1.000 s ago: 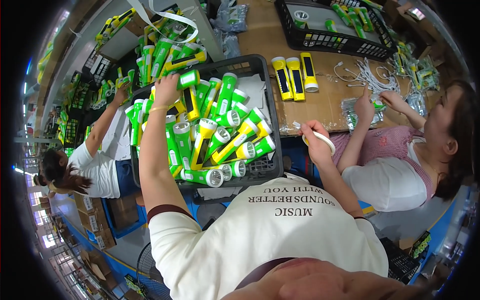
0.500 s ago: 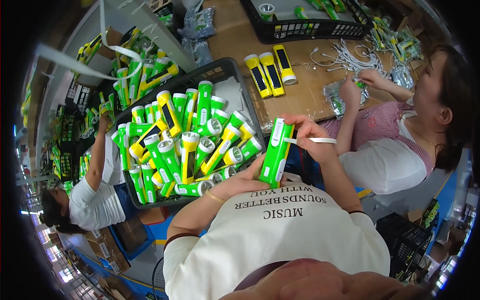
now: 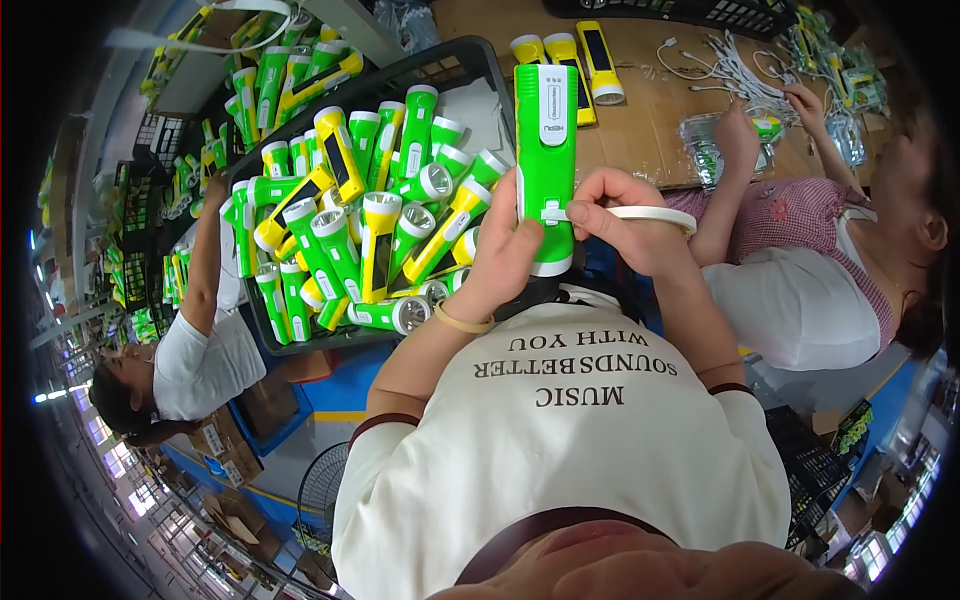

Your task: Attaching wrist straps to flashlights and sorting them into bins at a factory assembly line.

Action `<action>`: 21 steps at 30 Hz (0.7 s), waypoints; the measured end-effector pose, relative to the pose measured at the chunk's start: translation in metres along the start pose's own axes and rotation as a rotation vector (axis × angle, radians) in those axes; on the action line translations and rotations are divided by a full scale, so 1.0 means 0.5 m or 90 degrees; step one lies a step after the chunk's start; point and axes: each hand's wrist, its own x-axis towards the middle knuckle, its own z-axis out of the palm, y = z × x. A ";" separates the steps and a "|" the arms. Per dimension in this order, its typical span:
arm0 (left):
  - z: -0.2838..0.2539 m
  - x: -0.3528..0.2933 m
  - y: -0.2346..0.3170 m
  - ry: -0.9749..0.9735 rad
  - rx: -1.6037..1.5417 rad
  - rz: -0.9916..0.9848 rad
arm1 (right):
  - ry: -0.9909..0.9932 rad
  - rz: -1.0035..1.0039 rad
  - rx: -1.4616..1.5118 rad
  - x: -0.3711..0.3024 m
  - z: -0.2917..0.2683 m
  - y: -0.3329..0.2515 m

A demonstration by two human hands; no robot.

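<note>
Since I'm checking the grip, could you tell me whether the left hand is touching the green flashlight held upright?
Touching. The head view shows the left hand with its thumb and fingers wrapped against the green flashlight at its lower body.

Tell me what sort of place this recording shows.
Most likely a factory assembly or packing line. A black plastic crate is heaped with green and yellow plastic flashlights, the left hand holds one green-and-white flashlight upright, and co-workers sit close along a brown workbench.

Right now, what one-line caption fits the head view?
Left hand holds a green flashlight upright while right hand pinches a white strap beside it.
</note>
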 end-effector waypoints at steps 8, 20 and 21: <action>-0.011 0.011 -0.004 0.118 -0.055 -0.079 | 0.143 -0.140 -0.420 0.039 -0.020 0.018; 0.022 0.214 -0.092 0.087 -0.068 -0.301 | 0.474 -0.204 -0.145 0.040 -0.130 0.150; 0.014 0.255 -0.108 0.111 -0.106 -0.314 | 0.593 -0.176 -0.191 0.020 -0.147 0.139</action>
